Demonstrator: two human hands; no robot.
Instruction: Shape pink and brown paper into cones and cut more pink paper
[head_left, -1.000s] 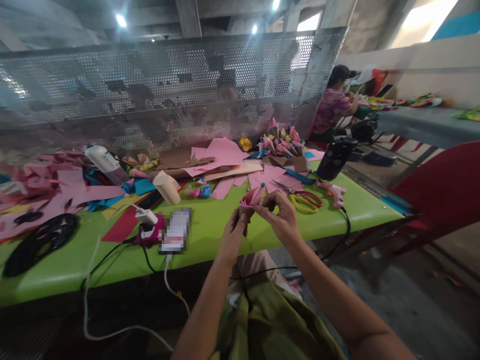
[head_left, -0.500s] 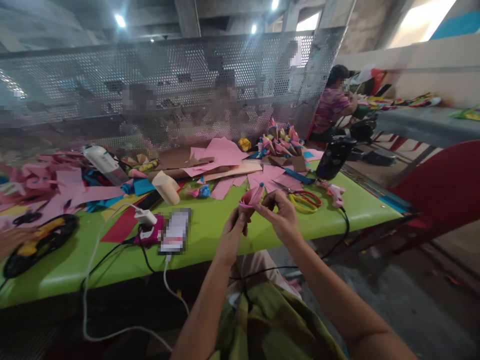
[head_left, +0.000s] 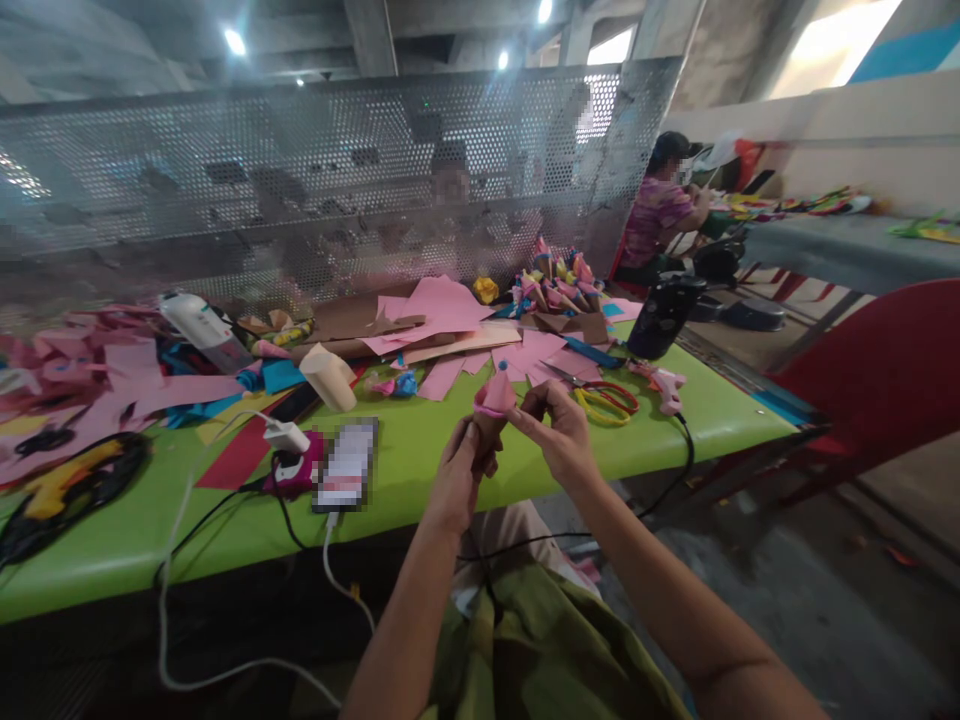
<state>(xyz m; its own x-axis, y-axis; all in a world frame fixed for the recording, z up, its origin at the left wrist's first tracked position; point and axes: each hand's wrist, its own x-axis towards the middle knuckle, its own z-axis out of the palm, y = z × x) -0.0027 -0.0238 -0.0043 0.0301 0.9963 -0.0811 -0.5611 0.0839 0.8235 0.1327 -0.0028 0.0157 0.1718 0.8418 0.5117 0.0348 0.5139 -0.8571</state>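
Observation:
A small pink paper cone (head_left: pixel 498 388) with a blue tip stands out of a brown paper holder, point up, above the near edge of the table. My left hand (head_left: pixel 461 465) is closed around the brown lower part. At the cone's pink rim, the thumb and bent fingers of my right hand (head_left: pixel 559 425) pinch the edge from the right side. Just beyond that hand lie scissors (head_left: pixel 609 403) with red and yellow handles, and a pink glue gun (head_left: pixel 666 388) on a black cord.
On the green table (head_left: pixel 420 440) are a phone (head_left: pixel 346 465), a power socket (head_left: pixel 304 470), a beige roll (head_left: pixel 328 377) and pink paper sheets (head_left: pixel 442 310). Finished-looking paper cones (head_left: pixel 559 285) heap at the back, near a black tumbler (head_left: pixel 664 315). A person (head_left: pixel 660 210) sits beyond.
The cone has turned in my fingers, its blue tip moving left and its open folds facing away. Another person's hand at the left edge has gone from view.

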